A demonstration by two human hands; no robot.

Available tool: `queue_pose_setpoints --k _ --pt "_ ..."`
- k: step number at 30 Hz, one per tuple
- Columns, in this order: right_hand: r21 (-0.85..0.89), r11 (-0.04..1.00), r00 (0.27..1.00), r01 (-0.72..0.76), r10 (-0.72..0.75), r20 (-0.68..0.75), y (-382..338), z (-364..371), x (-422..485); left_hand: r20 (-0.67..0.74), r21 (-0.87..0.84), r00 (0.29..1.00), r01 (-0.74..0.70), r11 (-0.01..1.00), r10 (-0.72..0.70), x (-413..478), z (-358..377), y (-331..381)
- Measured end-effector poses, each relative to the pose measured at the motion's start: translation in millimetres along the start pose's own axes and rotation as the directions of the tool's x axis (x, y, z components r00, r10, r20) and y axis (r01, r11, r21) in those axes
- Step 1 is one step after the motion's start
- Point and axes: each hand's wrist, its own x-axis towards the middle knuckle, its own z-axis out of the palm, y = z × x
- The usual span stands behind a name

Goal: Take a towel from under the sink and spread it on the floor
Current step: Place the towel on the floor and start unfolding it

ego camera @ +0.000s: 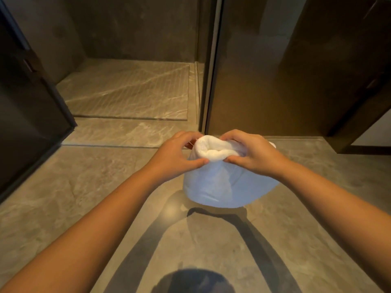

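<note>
Head view, looking down: glossy grey-brown marble floor over most of frame, arm shadows across near part. Farther off, shower recess floor, ribbed tile, beyond a thin threshold line. Dark panel angled along L edge. Tinted glass panel upright centre-R, dark brown door just beside it on R. Mid-frame, in front of glass panel's foot: white towel, bunched, thick rolled top edge up btwn both hands, rest hanging in a rounded drape above floor. L hand pinching top edge at L end, thumb on near side, fingers curled over far side. R hand gripping R end same way, hands close together.
</note>
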Motion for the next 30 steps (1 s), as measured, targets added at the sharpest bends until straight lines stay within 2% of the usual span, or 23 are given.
queue_pose_setpoints --k 4,7,9,12,14,17,19,20,22,23,26,30 --pt "0.023 1.0 1.0 -0.013 0.012 0.028 30.7 -4.0 -7.5 -0.053 -0.057 0.996 0.069 0.996 -0.072 10.5 43.4 6.0" --pt "-0.027 0.999 1.0 -0.025 0.025 0.003 59.4 -17.1 -17.7 -0.075 -0.059 0.995 0.059 0.996 -0.063 28.1 73.4 18.1" --pt "-0.098 0.995 0.997 0.024 -0.031 -0.07 76.5 -27.9 -24.8 -0.091 -0.026 0.996 0.009 1.0 -0.011 41.7 89.8 25.1" --pt "-0.325 0.931 0.961 0.165 -0.226 -0.161 104.0 -33.5 -37.7 -0.175 0.03 0.981 -0.078 0.997 0.082 51.7 122.6 28.2" --pt "-0.392 0.903 0.953 0.176 -0.256 -0.162 123.5 -21.1 -51.2 -0.227 0.063 0.969 -0.084 0.994 0.096 44.0 154.5 21.1" --pt "-0.383 0.905 0.968 0.184 -0.234 -0.09 153.7 24.6 -86.2 -0.221 0.063 0.975 0.002 0.998 0.012 8.8 212.9 -3.5" --pt "-0.281 0.951 0.992 0.129 -0.119 0.05 171.5 66.4 -118.0 -0.122 0.051 0.985 0.126 0.991 -0.119 -24.0 248.4 -24.7" --pt "-0.21 0.977 0.99 0.04 -0.01 0.141 180.1 86.5 -134.5 -0.05 0.079 0.981 0.191 0.978 -0.188 -40.5 263.2 -34.5" --pt "-0.152 0.973 0.934 -0.172 0.21 0.29 196.0 117.1 -166.8 0.061 0.152 0.956 0.275 0.949 -0.287 -67.7 285.1 -49.6" --pt "-0.158 0.96 0.914 -0.231 0.27 0.302 202.5 125.1 -180.3 0.08 0.171 0.947 0.296 0.94 -0.312 -76.9 291.8 -52.5" --pt "-0.099 0.924 0.91 -0.37 0.382 0.159 218.8 126.1 -203.5 0.069 0.269 0.963 0.233 0.935 -0.259 -87.4 303.0 -50.5" --pt "0.047 0.83 0.831 -0.556 0.556 0.024 231.0 117.5 -211.1 0.086 0.276 0.983 0.131 0.952 -0.16 -81.2 313.1 -42.9"
